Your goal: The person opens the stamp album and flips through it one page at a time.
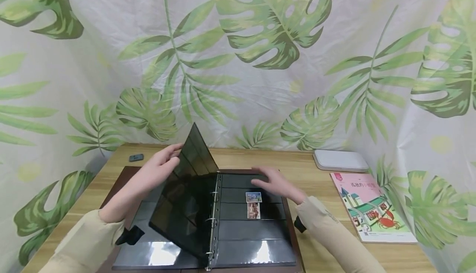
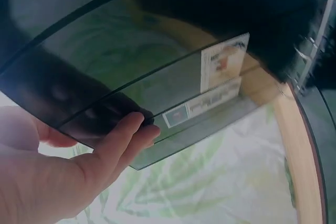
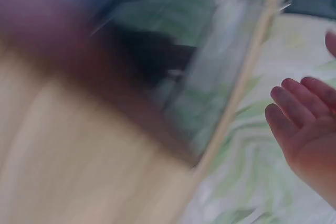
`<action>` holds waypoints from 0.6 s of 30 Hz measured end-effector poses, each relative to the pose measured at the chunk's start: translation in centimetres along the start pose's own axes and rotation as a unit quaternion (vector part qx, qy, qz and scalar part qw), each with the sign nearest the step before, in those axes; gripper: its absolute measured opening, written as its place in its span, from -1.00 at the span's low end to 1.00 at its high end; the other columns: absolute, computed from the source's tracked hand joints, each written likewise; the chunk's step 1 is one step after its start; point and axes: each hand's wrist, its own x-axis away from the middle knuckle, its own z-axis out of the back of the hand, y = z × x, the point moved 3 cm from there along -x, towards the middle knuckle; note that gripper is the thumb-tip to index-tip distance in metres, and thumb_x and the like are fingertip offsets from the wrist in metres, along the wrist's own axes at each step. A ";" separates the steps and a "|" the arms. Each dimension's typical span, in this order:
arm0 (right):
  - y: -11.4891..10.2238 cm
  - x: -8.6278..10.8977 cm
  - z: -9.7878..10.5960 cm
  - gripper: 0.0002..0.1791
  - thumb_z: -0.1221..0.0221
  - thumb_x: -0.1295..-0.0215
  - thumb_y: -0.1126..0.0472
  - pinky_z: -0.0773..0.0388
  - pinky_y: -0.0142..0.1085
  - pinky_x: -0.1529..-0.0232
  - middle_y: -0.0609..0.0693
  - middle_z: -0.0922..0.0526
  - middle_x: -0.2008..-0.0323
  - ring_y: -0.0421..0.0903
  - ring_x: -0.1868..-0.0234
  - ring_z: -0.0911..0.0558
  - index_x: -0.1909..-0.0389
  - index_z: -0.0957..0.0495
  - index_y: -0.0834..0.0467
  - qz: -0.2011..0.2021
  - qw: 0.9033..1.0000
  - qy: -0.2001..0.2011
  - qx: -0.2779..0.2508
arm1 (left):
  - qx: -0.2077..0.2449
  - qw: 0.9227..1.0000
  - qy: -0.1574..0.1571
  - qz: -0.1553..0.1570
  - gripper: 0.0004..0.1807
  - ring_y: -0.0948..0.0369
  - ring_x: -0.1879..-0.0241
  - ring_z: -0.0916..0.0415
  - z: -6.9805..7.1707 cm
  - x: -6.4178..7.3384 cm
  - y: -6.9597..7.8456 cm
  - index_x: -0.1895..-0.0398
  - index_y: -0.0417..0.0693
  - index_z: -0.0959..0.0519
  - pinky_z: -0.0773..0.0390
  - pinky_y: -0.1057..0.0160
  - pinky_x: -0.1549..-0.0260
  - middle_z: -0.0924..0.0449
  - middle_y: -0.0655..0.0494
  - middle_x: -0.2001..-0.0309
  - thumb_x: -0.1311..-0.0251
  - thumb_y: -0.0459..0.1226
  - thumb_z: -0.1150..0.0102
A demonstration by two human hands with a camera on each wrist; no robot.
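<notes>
A stamp album point(image 1: 123, 179) with dark brown covers lies open, its black pocket pages on metal rings point(image 1: 213, 221). My left hand point(image 1: 163, 166) pinches the outer edge of one black page point(image 1: 186, 194), which stands tilted up over the left side. In the left wrist view, stamps point(image 2: 224, 64) show in that page's strips, and thumb and fingers are at its edge. On the right page, a blue stamp point(image 1: 254, 197) sits above a brown stamp point(image 1: 254, 210). Just above these my right hand point(image 1: 274, 181) hovers, fingers extended and holding nothing; the right wrist view is blurred.
At the back right of the wooden table point(image 1: 308, 211) are a white case point(image 1: 340, 160) and a pink-covered book point(image 1: 372, 207) with a crab picture. A small dark object point(image 1: 136, 157) lies at the back left. Leaf-patterned cloth point(image 1: 260, 99) hangs behind.
</notes>
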 end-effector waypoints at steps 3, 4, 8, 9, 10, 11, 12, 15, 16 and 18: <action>2.7 1.0 -0.4 -0.19 -0.19 -0.39 -0.07 -0.30 0.09 -0.43 0.20 -0.29 -0.48 0.17 -0.48 -0.30 -0.50 -0.17 0.26 -0.032 0.997 -0.034 0.053 | 0.000 1.000 -0.010 0.009 -0.37 -0.35 -0.49 0.03 0.9 0.6 -1.3 -0.57 -0.33 0.14 -0.22 -0.37 -0.31 0.05 -0.47 -0.51 -0.56 -0.24 0.36; 3.4 1.2 -0.4 -0.14 -0.21 -0.36 -0.09 -0.27 0.10 -0.45 0.20 -0.24 -0.50 0.18 -0.51 -0.25 -0.52 -0.13 0.25 -0.040 0.996 -0.044 0.063 | -0.003 1.000 -0.011 0.009 -0.37 -0.36 -0.48 0.01 1.2 0.8 -1.7 -0.56 -0.34 0.15 -0.25 -0.35 -0.29 0.02 -0.49 -0.50 -0.56 -0.25 0.37; 5.1 2.0 -0.3 0.03 -0.32 -0.23 -0.14 -0.17 0.12 -0.49 0.24 -0.12 -0.54 0.21 -0.55 -0.14 -0.54 -0.05 0.25 -0.057 0.992 -0.070 0.088 | 0.009 0.999 -0.023 0.021 -0.38 -0.34 -0.43 -0.13 2.3 1.6 -4.0 -0.55 -0.40 0.20 -0.46 -0.14 -0.20 -0.02 -0.51 -0.48 -0.57 -0.30 0.40; 5.3 2.2 -0.3 0.06 -0.34 -0.21 -0.14 -0.16 0.12 -0.50 0.26 -0.11 -0.54 0.22 -0.55 -0.13 -0.54 -0.05 0.27 -0.056 0.991 -0.074 0.094 | 0.012 0.999 -0.026 0.025 -0.39 -0.34 -0.40 -0.18 2.5 1.8 -4.6 -0.54 -0.42 0.21 -0.51 -0.05 -0.15 -0.05 -0.52 -0.46 -0.56 -0.32 0.41; 5.5 2.3 -0.3 0.07 -0.35 -0.18 -0.14 -0.17 0.14 -0.49 0.28 -0.11 -0.53 0.24 -0.55 -0.14 -0.53 -0.05 0.29 -0.051 0.991 -0.077 0.100 | 0.015 0.999 -0.030 0.028 -0.38 -0.34 -0.38 -0.21 2.7 2.0 -5.2 -0.54 -0.45 0.22 -0.55 0.03 -0.10 -0.06 -0.54 -0.45 -0.55 -0.34 0.41; 5.6 2.4 -0.4 0.09 -0.36 -0.17 -0.15 -0.17 0.14 -0.48 0.29 -0.11 -0.53 0.24 -0.55 -0.14 -0.53 -0.05 0.30 -0.047 0.990 -0.081 0.108 | 0.020 0.998 -0.035 0.037 -0.38 -0.34 -0.38 -0.22 2.9 2.1 -5.9 -0.53 -0.47 0.24 -0.58 0.09 -0.06 -0.05 -0.55 -0.45 -0.55 -0.35 0.41; 5.7 2.5 -0.4 0.09 -0.37 -0.16 -0.15 -0.18 0.14 -0.48 0.30 -0.11 -0.53 0.25 -0.55 -0.14 -0.53 -0.06 0.31 -0.043 0.989 -0.083 0.113 | 0.019 0.998 -0.038 0.047 -0.38 -0.34 -0.37 -0.23 3.1 2.3 -6.5 -0.52 -0.49 0.25 -0.59 0.13 -0.03 -0.05 -0.56 -0.44 -0.54 -0.36 0.41; 6.0 2.7 -0.5 0.10 -0.37 -0.15 -0.17 -0.19 0.13 -0.47 0.30 -0.09 -0.54 0.23 -0.55 -0.14 -0.53 -0.05 0.31 -0.036 0.988 -0.087 0.121 | 0.010 0.997 -0.047 0.068 -0.37 -0.40 -0.38 -0.15 3.5 2.7 -8.4 -0.49 -0.57 0.28 -0.56 0.04 -0.11 0.01 -0.63 -0.43 -0.52 -0.40 0.40; 6.1 2.8 -0.6 0.10 -0.36 -0.15 -0.17 -0.20 0.13 -0.47 0.29 -0.09 -0.54 0.23 -0.55 -0.14 -0.53 -0.05 0.31 -0.035 0.988 -0.086 0.121 | 0.009 0.996 -0.052 0.075 -0.37 -0.42 -0.39 -0.11 3.5 2.7 -9.0 -0.49 -0.58 0.29 -0.54 0.01 -0.13 0.05 -0.65 -0.43 -0.52 -0.40 0.40; 6.2 2.8 -0.5 0.11 -0.36 -0.15 -0.17 -0.19 0.13 -0.47 0.28 -0.08 -0.54 0.23 -0.55 -0.14 -0.53 -0.05 0.30 -0.037 0.989 -0.086 0.119 | 0.009 0.995 -0.057 0.087 -0.37 -0.42 -0.38 -0.12 3.6 2.8 -10.1 -0.49 -0.59 0.28 -0.54 0.00 -0.12 0.06 -0.65 -0.43 -0.52 -0.41 0.38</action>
